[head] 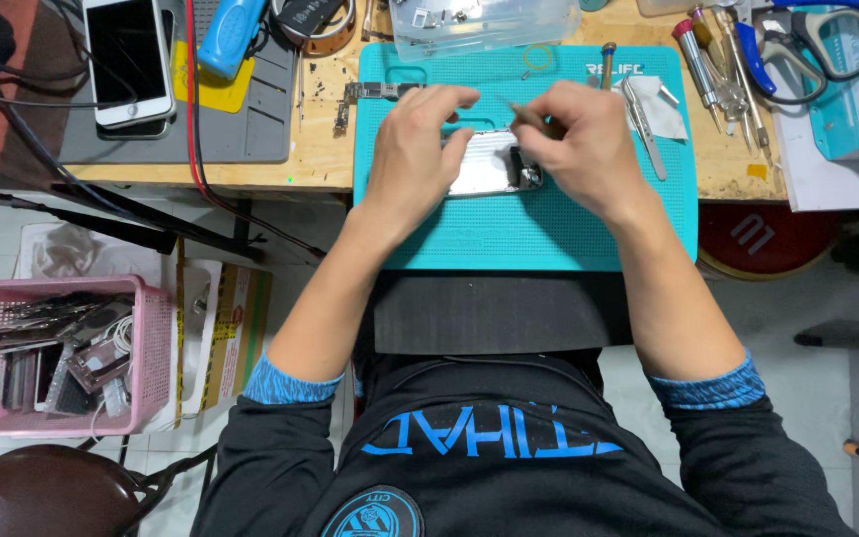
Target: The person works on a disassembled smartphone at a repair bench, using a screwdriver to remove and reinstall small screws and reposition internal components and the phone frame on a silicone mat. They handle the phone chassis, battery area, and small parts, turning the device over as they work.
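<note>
1. The opened silver phone housing (484, 164) lay at the centre of the teal silicone work mat (549, 234), a non-slip base.
2. The left hand (413, 149) pressed curled fingers on the housing, steadying it.
3. The right hand (584, 144) pinched a thin metal probe (527, 114), tip angled into the housing's right end.
4. Steel tweezers (643, 129) lay just right, within reach.

I see white smartphone (129, 60) face-up on grey mat (251, 129), far left of desk (325, 159). Blue-handled scissors (812, 45) top right, screwdrivers (713, 60) beside. Pink basket (146, 398) of phone parts on floor.
</note>
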A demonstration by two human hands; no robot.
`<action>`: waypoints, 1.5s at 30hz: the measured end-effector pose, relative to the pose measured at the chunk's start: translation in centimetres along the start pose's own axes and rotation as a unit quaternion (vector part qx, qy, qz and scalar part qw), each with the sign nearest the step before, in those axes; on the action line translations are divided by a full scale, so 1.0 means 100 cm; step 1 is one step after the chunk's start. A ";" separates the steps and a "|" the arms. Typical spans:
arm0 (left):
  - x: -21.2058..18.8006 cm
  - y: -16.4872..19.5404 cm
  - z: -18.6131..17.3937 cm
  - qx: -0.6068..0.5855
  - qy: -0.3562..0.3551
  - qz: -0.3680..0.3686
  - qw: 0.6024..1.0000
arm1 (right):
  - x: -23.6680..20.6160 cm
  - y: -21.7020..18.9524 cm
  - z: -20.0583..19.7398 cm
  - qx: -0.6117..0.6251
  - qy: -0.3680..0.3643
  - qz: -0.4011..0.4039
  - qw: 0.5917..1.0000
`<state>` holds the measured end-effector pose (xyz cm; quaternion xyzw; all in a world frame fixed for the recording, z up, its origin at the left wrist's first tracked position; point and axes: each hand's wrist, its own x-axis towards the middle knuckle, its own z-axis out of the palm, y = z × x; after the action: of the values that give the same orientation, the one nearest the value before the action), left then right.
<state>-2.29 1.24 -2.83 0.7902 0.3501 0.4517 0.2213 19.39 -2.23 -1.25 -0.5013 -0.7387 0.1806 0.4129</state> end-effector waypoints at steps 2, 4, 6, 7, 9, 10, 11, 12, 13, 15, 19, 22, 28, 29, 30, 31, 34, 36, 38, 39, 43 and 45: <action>0.002 -0.007 0.000 0.058 -0.028 -0.001 0.998 | 0.002 0.005 0.005 -0.042 -0.017 -0.016 0.999; 0.003 -0.012 0.005 0.048 -0.042 0.004 0.998 | 0.002 0.007 0.010 -0.069 -0.032 -0.020 0.997; 0.003 -0.016 0.011 0.041 -0.049 0.005 0.998 | 0.004 0.008 0.014 -0.084 -0.033 -0.037 0.995; 0.003 -0.017 0.014 0.038 -0.050 0.003 0.998 | 0.005 0.008 0.015 -0.091 -0.033 -0.045 0.994; 0.003 -0.019 0.019 0.027 -0.049 -0.007 0.998 | 0.006 0.009 0.018 -0.108 -0.035 -0.056 0.992; 0.003 -0.020 0.020 0.017 -0.047 -0.017 0.999 | 0.006 0.009 0.019 -0.116 -0.036 -0.061 0.991; 0.003 -0.021 0.022 0.009 -0.045 -0.026 0.999 | 0.006 0.008 0.020 -0.121 -0.035 -0.056 0.990; 0.003 -0.022 0.023 0.004 -0.042 -0.028 0.999 | 0.007 0.008 0.021 -0.125 -0.034 -0.053 0.990; 0.003 -0.023 0.024 0.000 -0.038 -0.030 0.999 | 0.008 0.008 0.022 -0.129 -0.033 -0.049 0.990; 0.003 -0.024 0.025 -0.006 -0.035 -0.040 0.999 | 0.008 0.008 0.024 -0.127 -0.032 -0.052 0.990; 0.006 -0.028 0.027 -0.017 -0.036 -0.050 0.998 | 0.006 0.006 0.027 -0.115 -0.028 -0.039 0.992; 0.007 -0.030 0.028 -0.028 -0.032 -0.054 0.998 | 0.005 0.004 0.030 -0.130 -0.014 -0.054 0.990; 0.008 -0.028 0.029 -0.034 -0.024 -0.067 0.997 | 0.005 0.004 0.034 -0.141 0.006 -0.044 0.989; 0.008 -0.027 0.029 -0.035 -0.021 -0.066 0.997 | 0.004 0.004 0.034 -0.138 0.008 -0.039 0.990; 0.008 -0.027 0.029 -0.033 -0.020 -0.062 0.997 | 0.004 0.005 0.034 -0.134 0.010 -0.036 0.990; 0.009 -0.026 0.029 -0.031 -0.019 -0.059 0.998 | 0.004 0.005 0.034 -0.131 0.012 -0.032 0.991; 0.009 -0.024 0.030 -0.025 -0.017 -0.053 0.998 | 0.007 0.007 0.032 -0.111 0.035 -0.024 0.993; 0.009 -0.023 0.028 -0.013 -0.019 -0.052 0.998 | 0.008 0.009 0.030 -0.114 0.030 -0.014 0.993; 0.010 -0.021 0.028 0.006 -0.023 -0.053 0.998 | 0.008 0.011 0.026 -0.116 0.026 -0.011 0.993; 0.011 -0.020 0.029 0.019 -0.022 -0.052 0.998 | 0.007 0.012 0.023 -0.115 0.024 -0.013 0.993; 0.013 -0.015 0.031 0.062 -0.019 -0.050 0.997 | 0.005 0.022 0.006 -0.105 0.041 0.033 0.993; 0.011 -0.013 0.033 0.079 -0.020 -0.043 0.996 | 0.006 0.028 -0.006 -0.141 0.052 0.016 0.988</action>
<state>0.50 2.82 -4.66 0.7984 0.4138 0.3968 0.1840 21.44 -0.60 -2.57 -0.5753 -0.7260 0.0547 0.3727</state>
